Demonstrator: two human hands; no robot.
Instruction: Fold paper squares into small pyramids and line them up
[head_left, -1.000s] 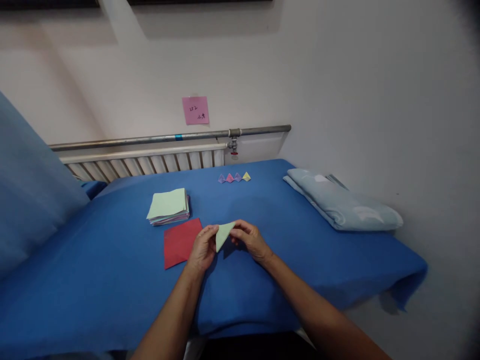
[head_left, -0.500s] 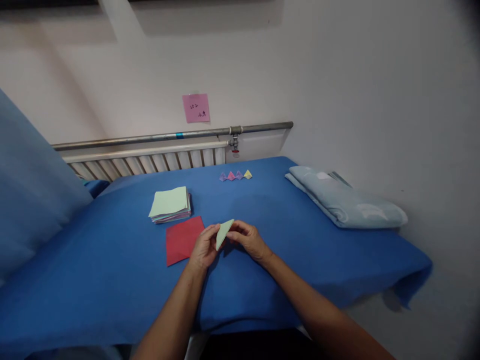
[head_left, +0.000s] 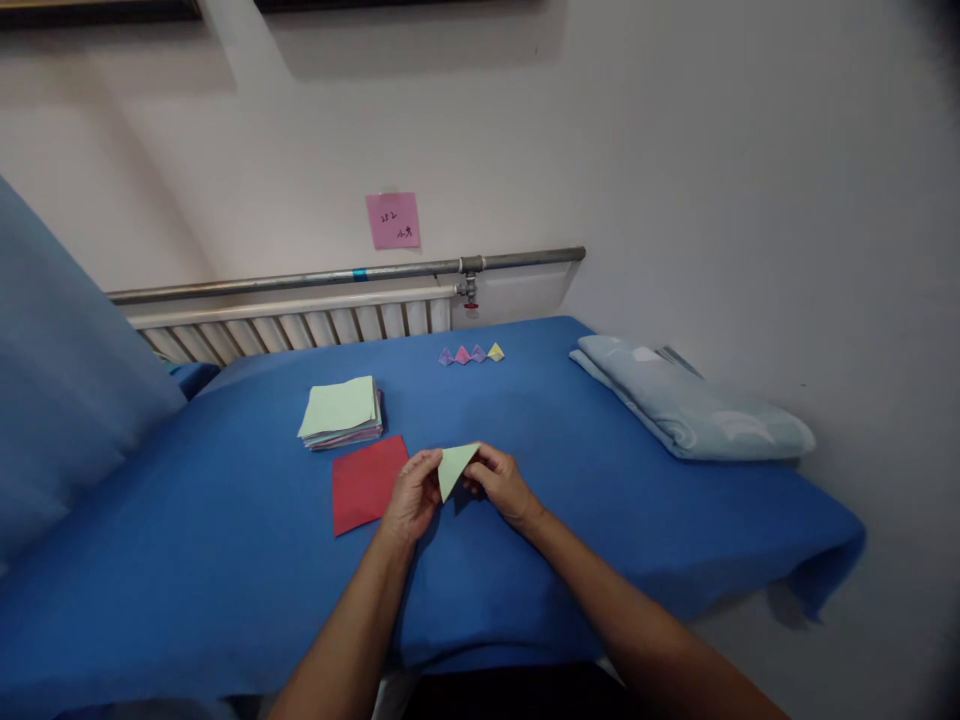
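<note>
Between my two hands is a light green folded paper (head_left: 454,468), shaped like a triangle with one point facing down. My left hand (head_left: 415,492) pinches its left side, and my right hand (head_left: 501,484) grips the upper right corner with thumb and fingers. A red sheet of paper (head_left: 366,487) lies flat just left of my left hand, partly behind it. Behind that sits a stack of coloured paper (head_left: 341,410), light green on top. Several small folded paper pieces (head_left: 471,355), purple, pink and yellow, stand in a row farther back.
A blue cloth (head_left: 225,520) covers the surface under everything. At the right lies a folded pale blue blanket (head_left: 690,405). A radiator (head_left: 322,325) and pipe (head_left: 300,280) run along the wall at the back; a blue curtain (head_left: 67,370) hangs at left.
The green paper has turned to show its broad triangular face, where before it was seen more edge-on. My right hand has shifted slightly to the right with its corner.
</note>
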